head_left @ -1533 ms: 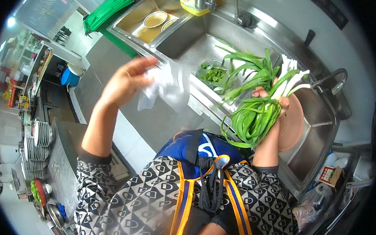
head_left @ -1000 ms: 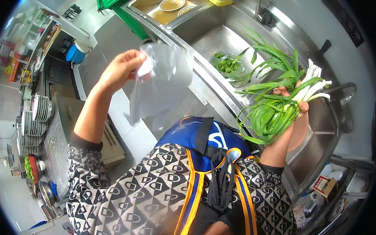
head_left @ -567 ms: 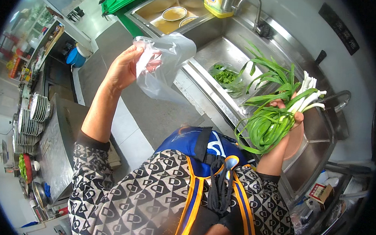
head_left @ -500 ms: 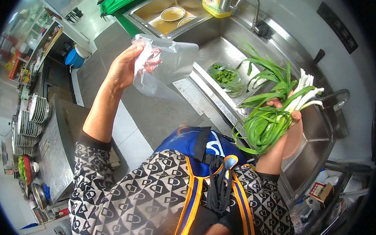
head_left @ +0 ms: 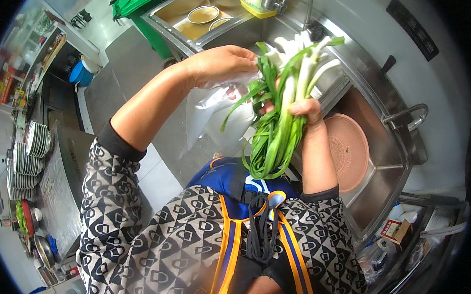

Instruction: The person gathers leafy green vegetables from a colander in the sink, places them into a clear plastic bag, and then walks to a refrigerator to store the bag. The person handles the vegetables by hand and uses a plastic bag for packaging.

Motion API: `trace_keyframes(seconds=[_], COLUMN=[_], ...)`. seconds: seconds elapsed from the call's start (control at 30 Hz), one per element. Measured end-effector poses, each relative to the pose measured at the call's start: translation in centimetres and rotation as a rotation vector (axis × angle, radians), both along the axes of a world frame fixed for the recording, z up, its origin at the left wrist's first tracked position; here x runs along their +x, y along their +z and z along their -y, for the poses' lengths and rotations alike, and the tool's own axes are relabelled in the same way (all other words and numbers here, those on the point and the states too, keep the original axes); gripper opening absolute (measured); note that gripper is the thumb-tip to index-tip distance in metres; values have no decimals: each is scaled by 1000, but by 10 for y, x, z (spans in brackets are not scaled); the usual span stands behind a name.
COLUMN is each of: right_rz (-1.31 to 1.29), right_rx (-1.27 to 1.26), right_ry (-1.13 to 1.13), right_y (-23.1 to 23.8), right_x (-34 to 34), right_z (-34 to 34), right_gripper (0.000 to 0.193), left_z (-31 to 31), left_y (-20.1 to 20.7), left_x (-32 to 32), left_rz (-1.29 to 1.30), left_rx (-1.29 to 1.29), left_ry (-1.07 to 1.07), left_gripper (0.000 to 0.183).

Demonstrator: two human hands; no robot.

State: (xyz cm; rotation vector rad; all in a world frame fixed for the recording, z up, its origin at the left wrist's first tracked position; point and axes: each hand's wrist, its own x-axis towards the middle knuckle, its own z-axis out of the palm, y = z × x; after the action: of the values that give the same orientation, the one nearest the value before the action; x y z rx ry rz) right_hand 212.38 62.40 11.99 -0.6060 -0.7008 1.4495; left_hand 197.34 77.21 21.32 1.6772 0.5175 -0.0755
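We clamp fingers of our right hand [head_left: 309,111] on the greens [head_left: 277,129]; our left hand [head_left: 222,64], fingertips hidden, grips the bag [head_left: 211,113] beside them

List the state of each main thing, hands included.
Clear plastic bag, creased, hanging
Left hand, gripping the bag
White-stemmed greens, bunched, leaves looped
Right hand, closed around the greens
Pink colander, in the sink basin
Right faucet, no stream visible
Bowls, in murky water
Plates, stacked

Greens [head_left: 280,132] shifted left, bag [head_left: 212,112] now alongside
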Motion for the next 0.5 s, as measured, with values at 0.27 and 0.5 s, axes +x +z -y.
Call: trace_keyframes(seconds=[0.27,0.5], right_rz=[-106,-277], right_rx=[16,53], right_ry=[-202,-398], right_y=[-12,-20], right_x=[17,37], right_z=[1,9], right_gripper=[57,48], left_z=[-27,-28], left_y=[-17,-94], left_x=[-29,-73], left_rz=[84,9], left_rx=[-308,-334], left_ry=[155,-105], left_gripper=[34,31])
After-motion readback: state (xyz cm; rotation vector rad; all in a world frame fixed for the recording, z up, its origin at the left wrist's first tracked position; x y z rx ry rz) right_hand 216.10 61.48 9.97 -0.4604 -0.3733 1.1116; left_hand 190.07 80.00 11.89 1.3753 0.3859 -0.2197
